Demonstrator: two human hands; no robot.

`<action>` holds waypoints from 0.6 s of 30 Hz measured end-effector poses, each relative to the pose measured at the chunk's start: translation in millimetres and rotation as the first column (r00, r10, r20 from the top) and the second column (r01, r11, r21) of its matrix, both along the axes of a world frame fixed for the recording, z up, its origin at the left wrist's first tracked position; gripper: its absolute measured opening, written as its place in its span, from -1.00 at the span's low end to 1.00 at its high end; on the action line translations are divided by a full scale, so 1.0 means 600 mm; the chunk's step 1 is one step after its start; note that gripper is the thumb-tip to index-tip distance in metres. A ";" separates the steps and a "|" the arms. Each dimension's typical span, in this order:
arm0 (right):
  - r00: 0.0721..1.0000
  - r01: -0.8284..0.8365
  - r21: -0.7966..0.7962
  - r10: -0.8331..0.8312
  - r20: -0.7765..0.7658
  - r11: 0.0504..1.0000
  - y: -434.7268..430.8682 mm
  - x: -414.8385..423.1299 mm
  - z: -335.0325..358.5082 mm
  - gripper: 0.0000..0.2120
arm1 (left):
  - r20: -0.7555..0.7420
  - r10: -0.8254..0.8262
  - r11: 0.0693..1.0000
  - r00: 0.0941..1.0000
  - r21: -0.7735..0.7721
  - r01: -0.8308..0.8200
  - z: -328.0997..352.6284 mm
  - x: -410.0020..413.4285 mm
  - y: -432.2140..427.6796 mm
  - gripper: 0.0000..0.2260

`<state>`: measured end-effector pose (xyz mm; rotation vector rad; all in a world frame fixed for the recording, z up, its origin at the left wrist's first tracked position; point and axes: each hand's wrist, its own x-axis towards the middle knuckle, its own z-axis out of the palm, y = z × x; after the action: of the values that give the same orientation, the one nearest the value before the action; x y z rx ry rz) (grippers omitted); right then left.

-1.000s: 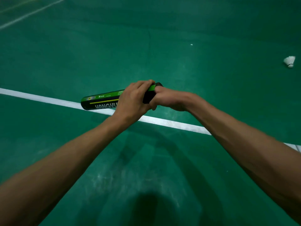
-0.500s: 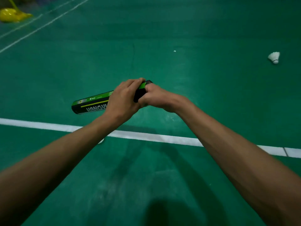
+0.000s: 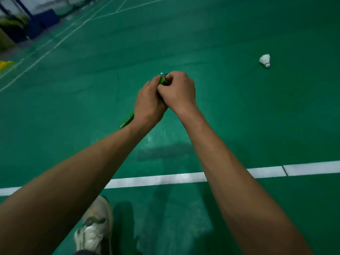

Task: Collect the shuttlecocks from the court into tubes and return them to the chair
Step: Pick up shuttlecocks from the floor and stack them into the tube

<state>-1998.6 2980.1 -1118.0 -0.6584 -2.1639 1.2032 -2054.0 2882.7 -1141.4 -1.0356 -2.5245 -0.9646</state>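
I hold a green and black shuttlecock tube (image 3: 127, 120) out in front of me, above the green court. My left hand (image 3: 148, 103) grips its upper part, so only the lower end and a sliver of the top show. My right hand (image 3: 177, 90) is curled over the tube's top end, pressed against my left hand. A white shuttlecock (image 3: 265, 60) lies on the floor far to the upper right, well apart from both hands.
A white court line (image 3: 158, 179) runs across the floor below my arms. My shoe (image 3: 94, 227) stands at the bottom. More court lines (image 3: 55, 43), a yellow object (image 3: 4, 64) and blue structures (image 3: 42, 21) sit at the far upper left.
The tube has swung from lying sideways to pointing away from me, mostly hidden under my hands. The view moved forward over the white line, and the shuttlecock appears closer.
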 end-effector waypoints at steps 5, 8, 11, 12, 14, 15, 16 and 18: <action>0.971 0.194 0.032 -0.188 -0.150 0.980 0.087 0.006 -0.017 -0.78 | -0.069 -0.056 0.997 0.996 -0.048 0.053 -0.021 -0.033 0.097 -0.58; 0.955 0.297 0.078 -0.295 -0.036 0.952 0.176 0.004 -0.033 -0.70 | -0.039 -0.125 0.989 0.991 -0.087 0.122 -0.038 -0.055 0.178 -0.41; 0.941 0.309 0.103 -0.319 0.110 0.946 0.258 -0.002 -0.040 -0.65 | 0.012 -0.172 0.984 0.985 -0.050 0.172 -0.038 -0.072 0.267 -0.44; 0.936 0.312 0.113 -0.326 0.134 0.943 0.282 -0.003 -0.041 -0.64 | 0.027 -0.190 0.981 0.981 -0.032 0.191 -0.037 -0.078 0.295 -0.47; 0.925 0.321 0.149 -0.344 0.163 0.935 0.322 -0.007 -0.045 -0.65 | 0.035 -0.232 0.972 0.972 -0.020 0.233 -0.036 -0.092 0.344 -0.50; 0.917 0.327 0.176 -0.357 0.177 0.929 0.339 -0.010 -0.045 -0.65 | 0.031 -0.249 0.968 0.968 -0.030 0.250 -0.036 -0.100 0.365 -0.50; 0.909 0.333 0.202 -0.370 0.191 0.921 0.355 -0.012 -0.044 -0.64 | 0.026 -0.265 0.963 0.964 -0.046 0.266 -0.036 -0.108 0.382 -0.49; 0.891 0.345 0.236 -0.396 0.224 0.909 0.386 -0.019 -0.038 -0.61 | 0.018 -0.292 0.954 0.956 -0.067 0.293 -0.032 -0.130 0.415 -0.46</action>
<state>-2010.2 3211.8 -1140.6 -1.1451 -2.1945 0.7262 -2132.1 3131.5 -1160.8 -1.4611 -2.4709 -0.9601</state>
